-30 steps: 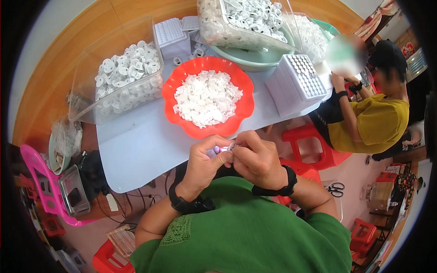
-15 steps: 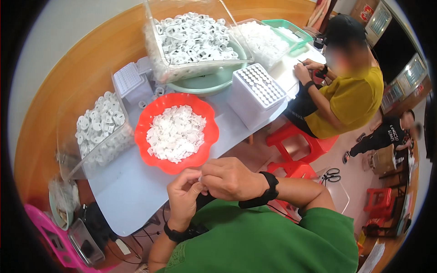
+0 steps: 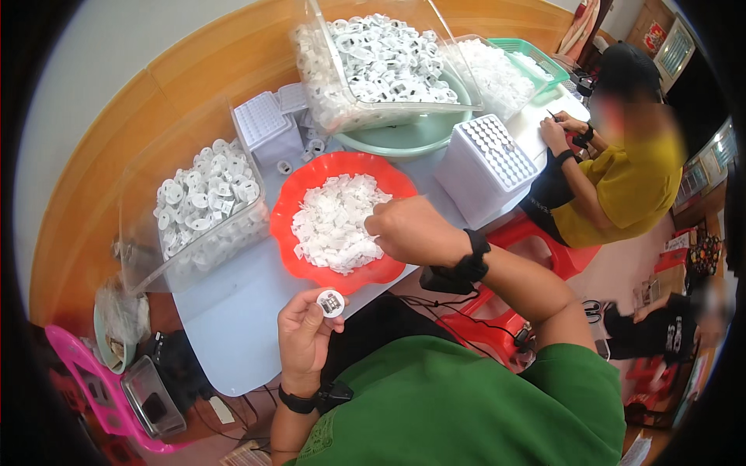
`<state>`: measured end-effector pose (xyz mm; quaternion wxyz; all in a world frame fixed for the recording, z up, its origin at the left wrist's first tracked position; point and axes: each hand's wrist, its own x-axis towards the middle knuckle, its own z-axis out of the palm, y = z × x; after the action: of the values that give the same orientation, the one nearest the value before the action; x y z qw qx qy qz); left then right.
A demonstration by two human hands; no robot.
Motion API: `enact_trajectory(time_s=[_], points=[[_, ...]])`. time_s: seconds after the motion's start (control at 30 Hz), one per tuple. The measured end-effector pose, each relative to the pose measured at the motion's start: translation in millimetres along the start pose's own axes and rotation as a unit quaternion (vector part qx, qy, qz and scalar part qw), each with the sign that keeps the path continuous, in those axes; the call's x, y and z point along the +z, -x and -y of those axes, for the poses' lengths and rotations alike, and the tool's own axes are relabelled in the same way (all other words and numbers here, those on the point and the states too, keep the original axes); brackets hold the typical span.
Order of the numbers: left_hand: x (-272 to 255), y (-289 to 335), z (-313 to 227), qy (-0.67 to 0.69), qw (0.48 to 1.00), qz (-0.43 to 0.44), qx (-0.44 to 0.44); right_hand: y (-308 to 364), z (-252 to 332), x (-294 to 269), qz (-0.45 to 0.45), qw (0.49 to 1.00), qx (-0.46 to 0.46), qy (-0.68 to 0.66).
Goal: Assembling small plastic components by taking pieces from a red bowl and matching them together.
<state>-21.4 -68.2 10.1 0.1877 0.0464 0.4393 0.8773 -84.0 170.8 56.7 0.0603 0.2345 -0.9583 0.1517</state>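
Since the right hand [image 3: 416, 231] was moved over the bowl [image 3: 402, 181], grip unclear, the disc [image 3: 332, 303] is pinched by the left hand [image 3: 305, 332] alone at the tabletop [image 3: 225, 334]'s near edge, joint work seemingly paused.

"What's past the far edge of the tabletop [image 3: 233, 342]?"
"An orange-brown wood panel [image 3: 101, 155], and a pale grey wall [image 3: 101, 85] over it."
"And by the left corner near us?"
"A bright pink plastic chair [image 3: 115, 412]. It's out past the left edge."
"Any more seats?"
"Yes, red stools [image 3: 571, 262] by the near edge, over to the right."
"What color is the floor [image 3: 633, 260]?"
"Pinkish. And a pinkish curtain [image 3: 581, 35] hangs way off past the far right corner. The room is bright."
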Motion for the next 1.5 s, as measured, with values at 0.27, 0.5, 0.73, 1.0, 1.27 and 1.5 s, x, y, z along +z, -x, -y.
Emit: enact_trajectory(time_s=[0.27,0.5,0.73,1.0,1.27,1.5], points=[[-8,1,-1,0.032,0.999,0.015,-0.013,-36,-13,40,0.174,0.982,-0.012,0.077],[-5,0,1,0.033,0.999,-0.004,-0.018,-34,-16,42,0.160,0.986,-0.020,0.037],[-7,1,2,0.049,0.998,0.014,-0.020,-29,-21,29,0.055,0.998,-0.032,-0.004],[0,3,3,0.046,0.999,0.005,-0.025,-30,-22,36,0.130,0.991,-0.044,0.005],[2,7,1,0.042,0.999,-0.014,-0.018,-36,-20,43,0.180,0.982,-0.044,0.026],[4,8,1,0.031,0.999,-0.010,-0.024,-30,-22,49,0.144,0.984,-0.082,-0.063]])
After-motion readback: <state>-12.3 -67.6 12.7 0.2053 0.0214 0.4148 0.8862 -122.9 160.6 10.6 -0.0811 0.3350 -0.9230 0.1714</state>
